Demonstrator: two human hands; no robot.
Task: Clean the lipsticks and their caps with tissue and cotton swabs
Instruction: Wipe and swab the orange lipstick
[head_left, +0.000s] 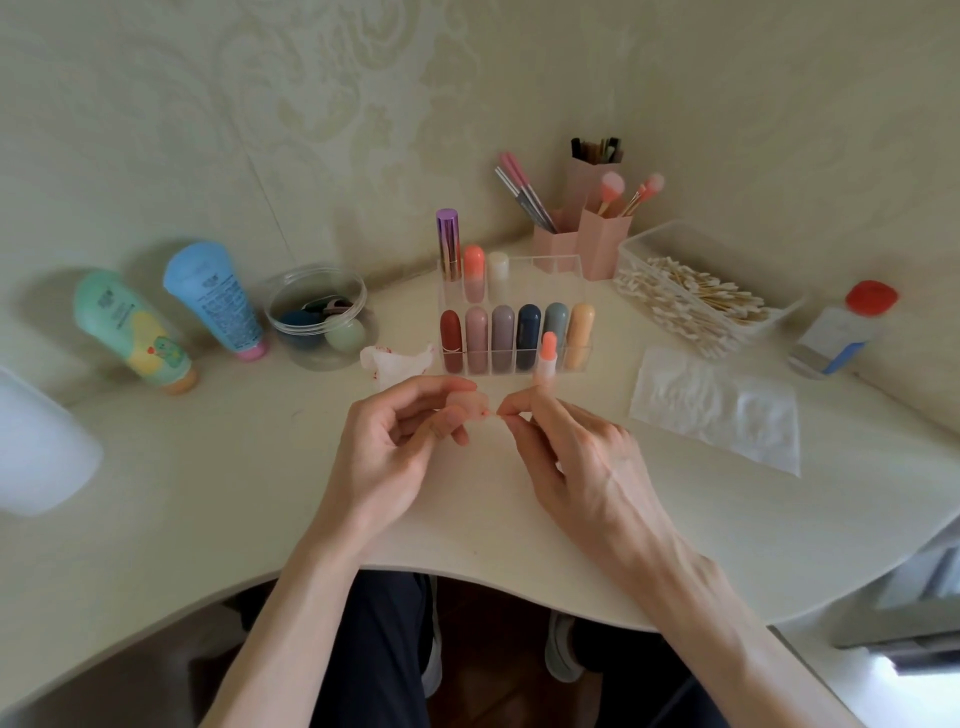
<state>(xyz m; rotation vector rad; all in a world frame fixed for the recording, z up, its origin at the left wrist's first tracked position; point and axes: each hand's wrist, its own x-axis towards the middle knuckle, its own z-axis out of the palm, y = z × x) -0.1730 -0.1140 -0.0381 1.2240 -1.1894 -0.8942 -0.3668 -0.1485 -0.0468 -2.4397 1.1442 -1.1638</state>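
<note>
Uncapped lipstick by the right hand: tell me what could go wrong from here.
1. The uncapped lipstick stands upright with nothing bracing it, just beyond the right hand; a stray finger could tip it and smear the table.
2. The left hand pinches the small cap while the right holds a cotton swab at its mouth; a hard push might flick the cap loose.

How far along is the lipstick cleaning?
Done, apparently: a crumpled red-stained tissue lies used. In hand: the left hand holds a translucent pink cap while the right hand pinches a cotton swab at its opening. Left: recapping the uncapped coral lipstick, possibly the capped lipsticks in the clear organizer.
</note>
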